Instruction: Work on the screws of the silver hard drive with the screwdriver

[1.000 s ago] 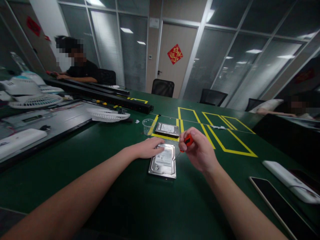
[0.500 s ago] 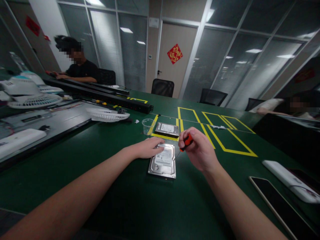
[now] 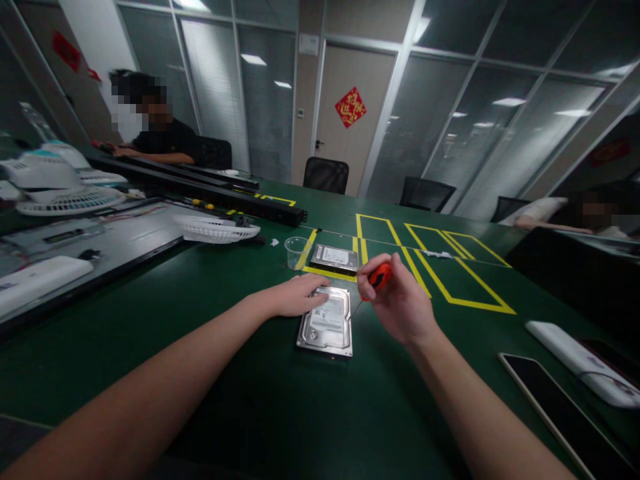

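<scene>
A silver hard drive (image 3: pixel 330 323) lies label up on the green table in front of me. My left hand (image 3: pixel 297 295) holds it at its far left corner, thumb on the label and fingers along the far edge. In my right hand (image 3: pixel 397 293) is a screwdriver (image 3: pixel 380 276) with a red and black handle, gripped between thumb and fingers. Its thin shaft slants down to the drive's right edge; the tip is too small to make out. Just beyond, a second hard drive (image 3: pixel 334 257) sits inside a yellow tape outline.
A clear plastic cup (image 3: pixel 297 253) stands left of the second drive. Fan parts (image 3: pixel 215 229) and long black bars (image 3: pixel 240 200) lie to the left. At right are a phone (image 3: pixel 555 413) and a white power bank-like block (image 3: pixel 580 363). A person (image 3: pixel 160 137) sits across the table.
The screwdriver handle has turned a little in my right hand, and the fingers have shifted around it. My left hand and both drives stay where they were.
</scene>
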Available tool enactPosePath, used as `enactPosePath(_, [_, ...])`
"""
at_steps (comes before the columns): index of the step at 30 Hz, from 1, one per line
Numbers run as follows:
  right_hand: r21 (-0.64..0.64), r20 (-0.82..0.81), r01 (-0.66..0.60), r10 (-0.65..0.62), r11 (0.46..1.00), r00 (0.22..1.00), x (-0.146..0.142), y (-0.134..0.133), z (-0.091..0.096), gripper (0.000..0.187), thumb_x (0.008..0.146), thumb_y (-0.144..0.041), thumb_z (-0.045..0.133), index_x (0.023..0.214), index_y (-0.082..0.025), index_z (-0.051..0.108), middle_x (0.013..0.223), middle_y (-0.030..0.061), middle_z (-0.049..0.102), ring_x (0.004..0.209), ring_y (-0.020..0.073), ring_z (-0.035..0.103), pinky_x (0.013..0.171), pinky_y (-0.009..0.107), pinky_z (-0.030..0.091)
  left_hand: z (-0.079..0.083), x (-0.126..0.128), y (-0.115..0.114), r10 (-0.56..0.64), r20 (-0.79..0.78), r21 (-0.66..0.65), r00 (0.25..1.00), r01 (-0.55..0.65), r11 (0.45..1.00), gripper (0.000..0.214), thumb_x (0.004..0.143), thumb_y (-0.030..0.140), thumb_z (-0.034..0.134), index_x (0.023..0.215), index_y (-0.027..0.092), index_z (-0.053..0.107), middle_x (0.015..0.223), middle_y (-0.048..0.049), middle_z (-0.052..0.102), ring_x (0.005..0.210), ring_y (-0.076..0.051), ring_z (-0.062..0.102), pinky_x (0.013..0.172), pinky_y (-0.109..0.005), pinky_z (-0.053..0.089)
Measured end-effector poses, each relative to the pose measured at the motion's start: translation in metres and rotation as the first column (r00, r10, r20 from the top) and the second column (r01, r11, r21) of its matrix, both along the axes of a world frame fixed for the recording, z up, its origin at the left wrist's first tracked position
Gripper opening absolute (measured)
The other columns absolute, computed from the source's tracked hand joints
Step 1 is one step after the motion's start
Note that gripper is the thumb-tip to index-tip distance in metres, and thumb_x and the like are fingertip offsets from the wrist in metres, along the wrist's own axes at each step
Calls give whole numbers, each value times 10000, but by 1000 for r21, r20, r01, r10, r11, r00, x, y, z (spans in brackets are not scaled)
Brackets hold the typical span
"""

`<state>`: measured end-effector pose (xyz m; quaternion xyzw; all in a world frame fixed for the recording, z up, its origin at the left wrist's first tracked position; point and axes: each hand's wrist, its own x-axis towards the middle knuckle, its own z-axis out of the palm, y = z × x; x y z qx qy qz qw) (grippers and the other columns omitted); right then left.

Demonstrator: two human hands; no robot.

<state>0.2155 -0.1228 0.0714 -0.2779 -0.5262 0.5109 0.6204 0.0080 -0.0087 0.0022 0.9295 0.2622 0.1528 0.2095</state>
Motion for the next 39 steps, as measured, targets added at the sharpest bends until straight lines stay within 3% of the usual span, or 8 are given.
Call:
enactPosePath(2, [-18, -7, -4, 4, 1000, 1000, 1, 0, 1, 407, 989, -519, 499, 828, -218, 720, 679, 36, 581, 598, 177, 441, 613, 334, 358, 0, 0, 0, 5, -7, -2, 1000, -5, 1000, 434, 1051, 490, 440, 1362, 213, 567, 1403, -122, 616, 1262, -295, 581, 1066, -432, 438])
enactPosePath(13, [-4, 11, -36, 36, 999, 999, -1, -2, -1, 202, 967, -369, 603, 842, -214, 638, 817, 43, 647, 710, 178, 551, 676, 320, 397, -2, 0, 2, 0, 7, 1, 1000, 0, 1000, 405, 1054, 482, 450, 1327, 219, 592, 1390, -119, 624, 1254, -289, 586, 1055, -411, 441])
enactPosePath(20, [-20, 2, -25, 25, 999, 1000, -2, -2, -1, 130, 957, -353, 627, 891, -241, 619, 811, 23, 653, 621, 153, 475, 613, 312, 341, -3, 0, 2, -1, 8, 1, 1000, 1, 1000, 408, 1055, 492, 452, 1328, 219, 585, 1394, -118, 618, 1261, -286, 580, 1058, -408, 441])
enactPosePath(27, [-7, -15, -37, 37, 999, 999, 0, 1, -2, 406, 1024, -475, 470, 894, -195, 733, 724, 48, 615, 623, 170, 467, 628, 326, 356, -2, 0, 2, 1, -1, 3, 1000, -1, 1000, 415, 1052, 474, 456, 1359, 217, 565, 1400, -113, 618, 1271, -287, 577, 1075, -410, 434])
enactPosePath(35, [3, 12, -45, 45, 999, 999, -1, -1, -3, 177, 964, -344, 613, 843, -218, 643, 809, 40, 656, 677, 172, 546, 634, 318, 360, -5, 0, 4, -15, 24, 15, 1000, 15, 1000, 361, 1053, 457, 461, 1303, 230, 588, 1346, -103, 642, 1219, -278, 601, 1041, -400, 455])
enactPosePath(39, [-3, -15, -47, 47, 999, 999, -2, -2, -3, 129, 953, -297, 632, 845, -230, 610, 829, 27, 673, 622, 152, 518, 616, 314, 337, -5, 0, 4, -15, 23, 11, 1000, 15, 1000, 373, 1053, 464, 459, 1307, 224, 588, 1351, -107, 639, 1226, -281, 597, 1046, -403, 453])
